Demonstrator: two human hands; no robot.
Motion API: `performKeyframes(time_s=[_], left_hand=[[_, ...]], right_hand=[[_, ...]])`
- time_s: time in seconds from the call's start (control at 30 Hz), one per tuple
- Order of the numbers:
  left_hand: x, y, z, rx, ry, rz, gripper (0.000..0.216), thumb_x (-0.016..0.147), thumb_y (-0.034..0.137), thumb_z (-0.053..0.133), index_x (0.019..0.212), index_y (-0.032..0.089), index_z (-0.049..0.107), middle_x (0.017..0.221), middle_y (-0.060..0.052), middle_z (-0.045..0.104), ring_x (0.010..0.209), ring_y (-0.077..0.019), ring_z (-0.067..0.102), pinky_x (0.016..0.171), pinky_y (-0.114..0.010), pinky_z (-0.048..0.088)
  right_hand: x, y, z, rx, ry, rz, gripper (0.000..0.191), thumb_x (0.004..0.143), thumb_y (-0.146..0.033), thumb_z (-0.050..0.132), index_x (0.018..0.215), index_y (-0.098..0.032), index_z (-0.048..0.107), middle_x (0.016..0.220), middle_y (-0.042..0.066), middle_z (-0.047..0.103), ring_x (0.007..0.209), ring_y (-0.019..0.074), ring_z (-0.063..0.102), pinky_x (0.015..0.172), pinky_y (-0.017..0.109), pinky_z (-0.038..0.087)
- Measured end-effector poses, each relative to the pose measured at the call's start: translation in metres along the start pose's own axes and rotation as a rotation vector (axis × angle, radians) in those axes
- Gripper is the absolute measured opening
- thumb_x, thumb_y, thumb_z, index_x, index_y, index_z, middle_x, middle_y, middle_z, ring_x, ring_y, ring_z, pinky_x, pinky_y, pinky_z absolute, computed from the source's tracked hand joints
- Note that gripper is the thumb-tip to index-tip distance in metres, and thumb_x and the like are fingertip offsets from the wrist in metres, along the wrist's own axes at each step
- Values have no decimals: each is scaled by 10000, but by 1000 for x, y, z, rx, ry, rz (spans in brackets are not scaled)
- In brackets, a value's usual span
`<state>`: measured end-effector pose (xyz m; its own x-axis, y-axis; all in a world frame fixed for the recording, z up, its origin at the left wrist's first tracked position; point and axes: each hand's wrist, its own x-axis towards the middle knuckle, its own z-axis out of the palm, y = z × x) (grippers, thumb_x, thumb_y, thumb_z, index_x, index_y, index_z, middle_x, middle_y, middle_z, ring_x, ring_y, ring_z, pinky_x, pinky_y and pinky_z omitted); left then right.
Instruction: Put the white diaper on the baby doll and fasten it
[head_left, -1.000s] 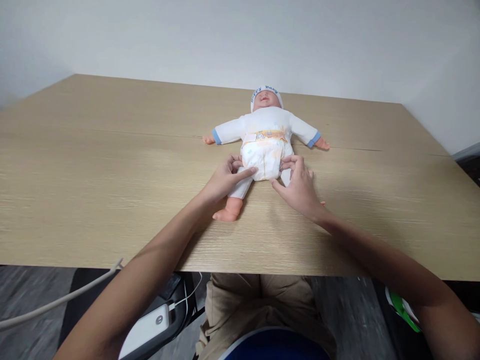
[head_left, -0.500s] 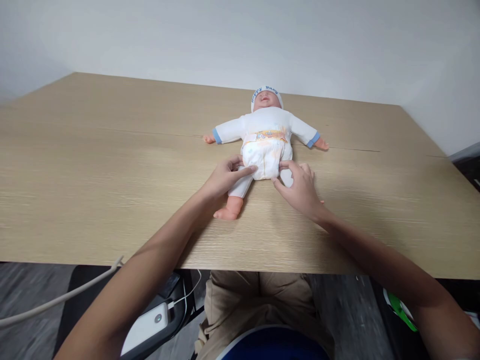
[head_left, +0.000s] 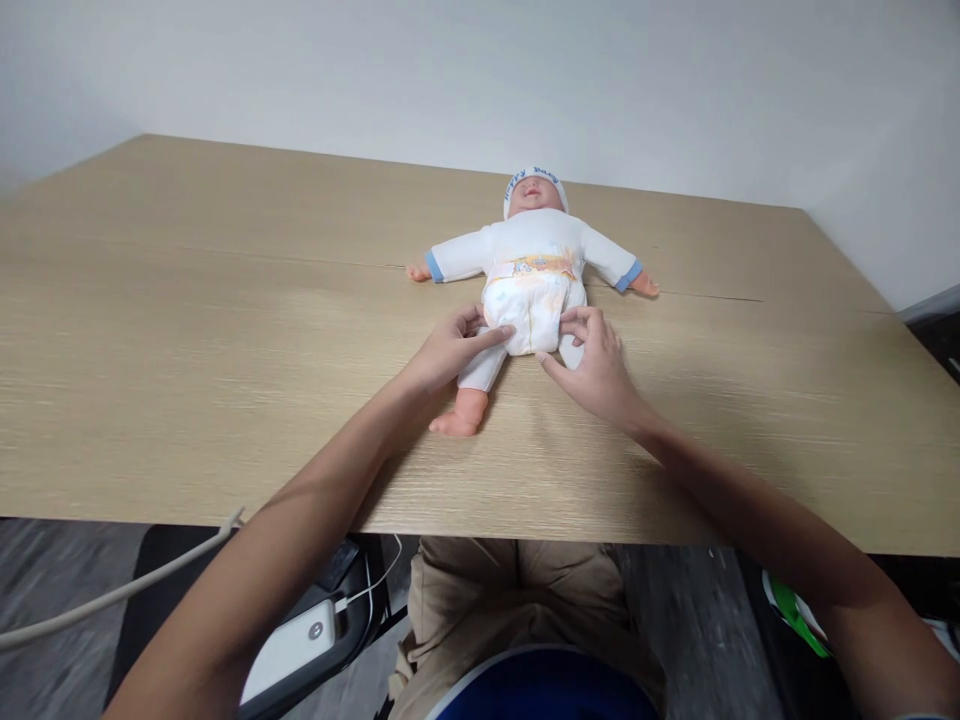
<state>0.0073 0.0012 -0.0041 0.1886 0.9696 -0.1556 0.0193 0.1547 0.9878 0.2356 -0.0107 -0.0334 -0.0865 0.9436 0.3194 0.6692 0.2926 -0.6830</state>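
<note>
A baby doll (head_left: 534,236) in a white suit with blue cuffs and a "Happy Baby" cap lies on its back, arms spread. It wears a white diaper (head_left: 523,303) with an orange printed waistband. My left hand (head_left: 454,347) holds the diaper's edge at the leg opening on the left, its thumb on the front and its fingers around the doll's hip. At the opposite leg opening, my right hand (head_left: 597,365) has its fingers on the diaper's side edge and its thumb by the crotch. That hand hides most of the doll's leg there.
The doll lies on a wooden table (head_left: 225,400) that reaches back to a pale wall (head_left: 480,80). Below the front edge are a white power bank (head_left: 292,648) with a cable, a thick grey cable (head_left: 112,598) and a green-and-white object (head_left: 796,615).
My right hand's fingers have shifted slightly up along the diaper's edge, and its thumb has moved a little left toward the crotch. My left hand stays at its side.
</note>
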Motion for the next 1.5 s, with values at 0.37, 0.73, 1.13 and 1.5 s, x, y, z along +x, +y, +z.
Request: performKeyframes(time_s=[0.37,0.73,1.13,1.5], left_hand=[[4,-10,-1,-96,110,-13,480,841,373,975,1108,223,604,1007,-23,747,933,-203,723,858,-330,561],[6,-5,-2,53,78,-14,401,899,390,915,1176,204,693,1182,-80,813,1090,-243,763,953,-354,595],[5,-4,-3,104,88,-13,451,868,417,912,1201,212,686,1177,-71,796,1139,-267,754,1040,-409,602],[3,-2,0,83,101,-3,382,904,363,890,1185,206,684,1168,-72,796,1142,-258,759,1073,-410,595]], right_hand=[[4,4,-9,120,111,151,366,910,-456,828,1048,-299,528,1079,53,853,1115,332,761,998,508,519],[3,0,-11,10,133,68,217,947,-440,822,961,-286,670,1021,53,875,1084,339,758,1026,519,507],[4,-2,-16,-61,70,53,159,954,-420,817,948,-284,735,1015,45,881,1067,349,745,1067,564,484],[6,6,-18,75,-6,107,199,926,-443,813,1032,-292,739,1101,38,870,1151,324,735,1053,503,515]])
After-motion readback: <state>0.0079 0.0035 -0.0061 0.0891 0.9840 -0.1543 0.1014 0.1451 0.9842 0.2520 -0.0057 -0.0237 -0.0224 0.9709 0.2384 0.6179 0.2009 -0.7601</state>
